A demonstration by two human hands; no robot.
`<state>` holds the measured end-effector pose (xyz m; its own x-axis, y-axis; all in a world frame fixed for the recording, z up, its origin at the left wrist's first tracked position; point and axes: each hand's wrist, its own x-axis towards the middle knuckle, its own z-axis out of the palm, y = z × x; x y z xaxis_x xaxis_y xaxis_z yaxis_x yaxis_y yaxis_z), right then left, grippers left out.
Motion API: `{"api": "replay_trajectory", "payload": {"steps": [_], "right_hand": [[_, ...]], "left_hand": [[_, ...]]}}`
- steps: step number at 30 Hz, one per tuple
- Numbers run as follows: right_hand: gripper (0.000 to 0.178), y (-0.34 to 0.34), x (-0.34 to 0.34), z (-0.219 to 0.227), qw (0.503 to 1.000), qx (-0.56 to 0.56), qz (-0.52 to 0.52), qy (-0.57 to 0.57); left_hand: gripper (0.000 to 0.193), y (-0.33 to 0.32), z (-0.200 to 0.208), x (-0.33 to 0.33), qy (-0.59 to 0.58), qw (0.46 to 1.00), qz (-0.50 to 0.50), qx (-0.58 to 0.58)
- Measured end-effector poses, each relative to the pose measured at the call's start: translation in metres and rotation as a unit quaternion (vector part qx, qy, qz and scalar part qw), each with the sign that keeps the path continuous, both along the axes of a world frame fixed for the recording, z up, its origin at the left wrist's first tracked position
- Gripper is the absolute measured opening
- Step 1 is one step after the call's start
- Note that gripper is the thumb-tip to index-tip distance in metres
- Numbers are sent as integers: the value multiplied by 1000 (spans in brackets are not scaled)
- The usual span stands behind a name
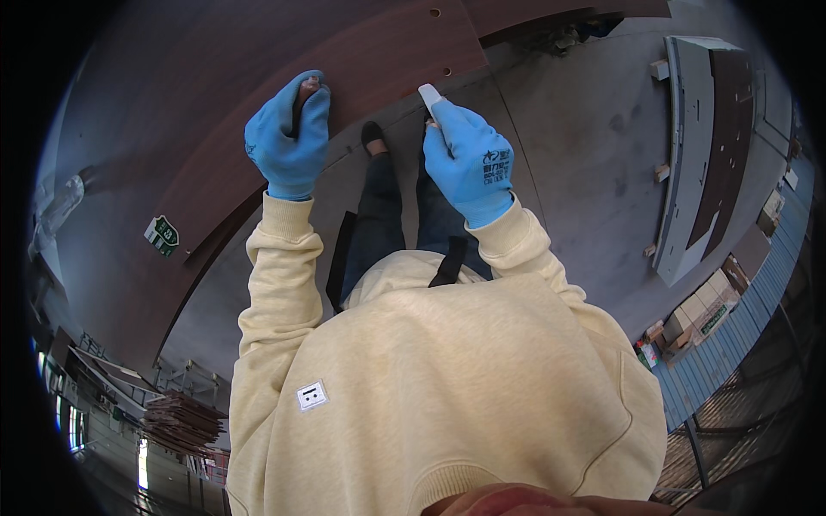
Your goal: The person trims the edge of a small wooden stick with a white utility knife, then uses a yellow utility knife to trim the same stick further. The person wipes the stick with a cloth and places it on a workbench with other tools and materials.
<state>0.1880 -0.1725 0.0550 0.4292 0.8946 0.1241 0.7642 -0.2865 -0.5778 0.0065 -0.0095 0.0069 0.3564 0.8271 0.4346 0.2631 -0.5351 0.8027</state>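
Note:
Both my hands wear blue work gloves with the fingertips bare in places. My left hand (288,142) is closed over the reddish-brown board (379,52), thumb and fingertips pressed together; whether a small thing sits between them cannot be seen. To the right, near the board's edge, my right hand (469,159) is closed around a flat whitish piece (430,96). Its blunt end sticks out past the thumb and forefinger, and the rest is hidden in the glove. Two round holes mark the board's far right end.
A green and white sticker (161,235) lies on the board's left part. Grey concrete floor (585,129) spreads to the right, where stacked panels (705,155) rest on small blocks. Cardboard boxes (701,310) stand beyond them. More brown boards (181,421) are piled at lower left.

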Motion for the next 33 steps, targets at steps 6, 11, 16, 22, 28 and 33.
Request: {"api": "replay_trajectory", "payload": {"steps": [6,11,16,22,28,33], "right_hand": [[38,-14,1,-17,999,-34,-4,25],[27,-12,-1,-12,998,56,-3,25],[31,-2,2,-26,995,98,0,1],[36,-2,0,-30,999,46,12,13],[33,-33,-8,-68,995,-104,-5,3],[31,-55,-7,-58,989,-137,-29,43]], "left_hand": [[17,0,1,1,7,1000,-2,7],[17,-1,2,1,4,1000,1,19],[18,0,2,1,6,1000,-2,7],[18,-2,2,3,-6,1000,-3,3],[18,-3,10,1,29,1000,0,7],[18,2,4,7,1,1000,5,3]]}}
